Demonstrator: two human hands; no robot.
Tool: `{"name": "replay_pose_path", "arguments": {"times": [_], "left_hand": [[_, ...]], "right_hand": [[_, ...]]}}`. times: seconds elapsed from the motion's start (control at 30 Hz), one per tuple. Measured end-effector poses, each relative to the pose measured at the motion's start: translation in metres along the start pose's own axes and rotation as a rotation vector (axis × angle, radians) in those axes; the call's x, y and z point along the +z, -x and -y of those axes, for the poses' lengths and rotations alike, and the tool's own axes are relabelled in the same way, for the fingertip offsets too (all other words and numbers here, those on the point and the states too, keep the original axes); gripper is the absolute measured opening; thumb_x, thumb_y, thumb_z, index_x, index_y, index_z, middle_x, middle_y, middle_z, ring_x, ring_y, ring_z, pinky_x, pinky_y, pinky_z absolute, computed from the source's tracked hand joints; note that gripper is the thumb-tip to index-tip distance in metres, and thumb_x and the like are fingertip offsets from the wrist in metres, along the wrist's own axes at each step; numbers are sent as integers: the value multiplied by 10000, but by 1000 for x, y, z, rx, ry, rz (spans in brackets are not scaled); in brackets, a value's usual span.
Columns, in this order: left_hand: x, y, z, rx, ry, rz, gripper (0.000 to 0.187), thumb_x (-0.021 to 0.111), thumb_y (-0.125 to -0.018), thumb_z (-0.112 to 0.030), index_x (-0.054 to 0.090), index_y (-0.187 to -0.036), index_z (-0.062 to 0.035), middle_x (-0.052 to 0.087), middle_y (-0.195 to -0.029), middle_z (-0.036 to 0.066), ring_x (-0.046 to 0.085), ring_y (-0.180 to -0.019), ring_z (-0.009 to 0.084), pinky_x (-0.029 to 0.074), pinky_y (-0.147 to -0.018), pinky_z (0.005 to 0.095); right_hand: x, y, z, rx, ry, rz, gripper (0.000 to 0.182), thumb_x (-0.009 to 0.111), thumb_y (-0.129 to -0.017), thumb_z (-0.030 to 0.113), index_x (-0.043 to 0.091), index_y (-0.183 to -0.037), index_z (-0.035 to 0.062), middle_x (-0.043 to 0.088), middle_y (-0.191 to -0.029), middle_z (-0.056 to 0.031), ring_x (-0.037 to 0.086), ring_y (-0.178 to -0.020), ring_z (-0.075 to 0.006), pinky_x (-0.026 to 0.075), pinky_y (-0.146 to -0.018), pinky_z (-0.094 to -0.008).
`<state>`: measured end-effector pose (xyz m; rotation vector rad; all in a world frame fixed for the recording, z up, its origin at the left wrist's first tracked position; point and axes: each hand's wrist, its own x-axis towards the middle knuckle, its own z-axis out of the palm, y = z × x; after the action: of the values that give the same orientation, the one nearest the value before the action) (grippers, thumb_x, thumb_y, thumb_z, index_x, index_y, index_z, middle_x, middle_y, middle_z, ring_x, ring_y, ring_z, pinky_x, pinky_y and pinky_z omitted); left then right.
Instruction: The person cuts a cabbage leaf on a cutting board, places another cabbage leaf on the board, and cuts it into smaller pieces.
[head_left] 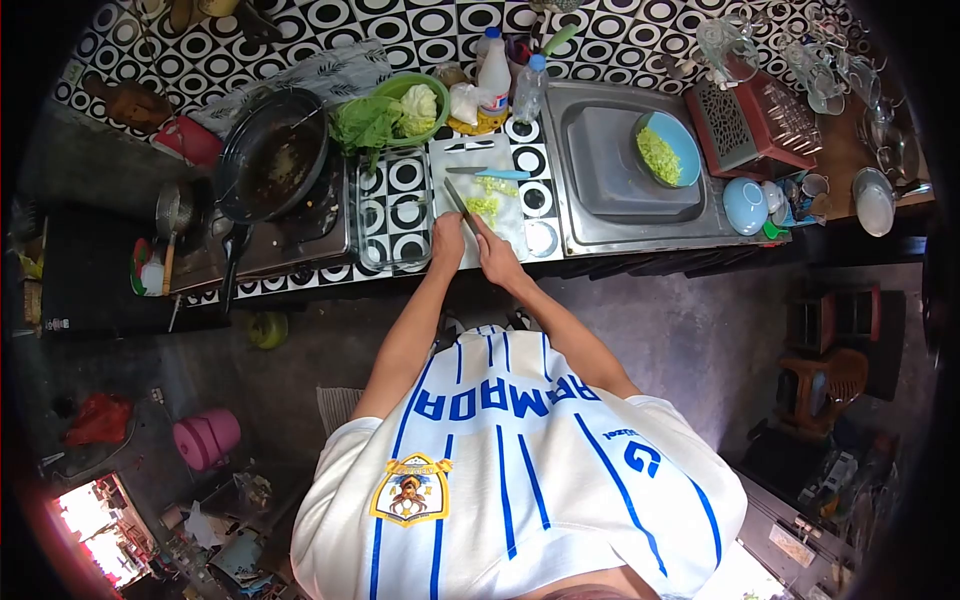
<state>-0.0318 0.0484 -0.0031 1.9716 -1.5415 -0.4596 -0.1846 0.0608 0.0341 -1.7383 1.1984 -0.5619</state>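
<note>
My right hand is closed around the handle of a kitchen knife, its blade angled up and left over the white cutting board. Close by, my left hand has its fingers curled at the board's lower left edge; whatever they hold, if anything, is hidden. Chopped green vegetable lies on the board to the right of the blade. A second knife with a light blue handle rests across the board above it. To the left is a clear glass dish.
A green basket holds cabbage and leaves behind the board. The steel sink has a grey tub and a blue bowl of chopped vegetable. A large wok stands on the stove at left. Bottles stand at the back.
</note>
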Motion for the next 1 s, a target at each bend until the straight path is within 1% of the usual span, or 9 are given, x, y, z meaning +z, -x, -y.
{"name": "replay_pose_path", "arguments": {"times": [0.1, 0.4, 0.43, 0.47, 0.53, 0.63, 0.73, 0.83, 1.0], "left_hand": [[-1, -1, -5, -91, 61, 3, 189, 565, -901, -69, 721, -948, 27, 688, -905, 273, 680, -888, 454, 529, -758, 505], [-4, -3, -8, -124, 80, -23, 163, 557, -876, -42, 696, -847, 38, 682, -875, 290, 671, -885, 473, 530, -749, 509], [4, -5, 1, -75, 22, -26, 96, 591, -868, -1, 677, -904, 18, 694, -853, 252, 677, -860, 447, 525, -765, 496], [14, -6, 10, -107, 52, -46, 113, 592, -868, 10, 654, -962, 14, 699, -846, 244, 682, -856, 440, 526, -764, 494], [20, -8, 11, -167, 111, -80, 213, 594, -868, 31, 607, -1079, 7, 708, -833, 228, 692, -848, 427, 527, -763, 490], [16, -4, 5, -215, 81, -54, 385, 592, -863, 70, 494, -1230, 1, 719, -855, 216, 702, -871, 407, 531, -768, 482], [8, 5, -2, -119, 219, -96, 362, 562, -940, -6, 441, -1281, 3, 679, -878, 302, 672, -892, 487, 517, -759, 545], [7, 7, -4, -146, 178, -84, 399, 558, -938, 2, 412, -1309, 21, 681, -898, 308, 673, -907, 485, 514, -761, 550], [6, 15, -8, -195, 178, -64, 486, 543, -954, -23, 340, -1396, -14, 680, -925, 323, 673, -895, 490, 512, -752, 547]], "right_hand": [[11, -10, -13, -117, -4, -70, 506, 429, -1042, 195, 386, -1545, 210, 637, -863, -384, 611, -875, -574, 458, -790, -627], [-2, 31, -4, 7, 155, 26, 547, 441, -1034, 150, 338, -1564, 238, 641, -877, -363, 603, -839, -571, 454, -756, -625], [-2, 40, -9, -62, 130, -34, 546, 436, -1038, 154, 334, -1566, 249, 640, -855, -352, 606, -830, -562, 447, -749, -628], [-4, 47, -17, -21, 139, -8, 542, 436, -1041, 159, 336, -1566, 249, 641, -864, -352, 608, -837, -559, 451, -754, -621], [-15, 57, -11, 65, 156, 38, 534, 435, -1045, 171, 340, -1565, 247, 642, -882, -350, 612, -852, -552, 460, -765, -607], [-17, 55, -13, 9, 94, 15, 522, 416, -1048, 186, 345, -1560, 256, 648, -879, -358, 615, -866, -560, 466, -788, -625], [-20, 44, -5, 64, 42, -1, 502, 433, -1052, 203, 382, -1549, 241, 642, -889, -357, 616, -892, -549, 458, -771, -591], [-16, 29, 0, 46, 52, 9, 500, 437, -1050, 207, 388, -1547, 231, 635, -883, -369, 613, -902, -552, 453, -771, -588], [-5, 11, 0, -29, 51, 18, 499, 439, -1046, 206, 394, -1543, 216, 636, -894, -376, 603, -917, -566, 461, -785, -588]]}}
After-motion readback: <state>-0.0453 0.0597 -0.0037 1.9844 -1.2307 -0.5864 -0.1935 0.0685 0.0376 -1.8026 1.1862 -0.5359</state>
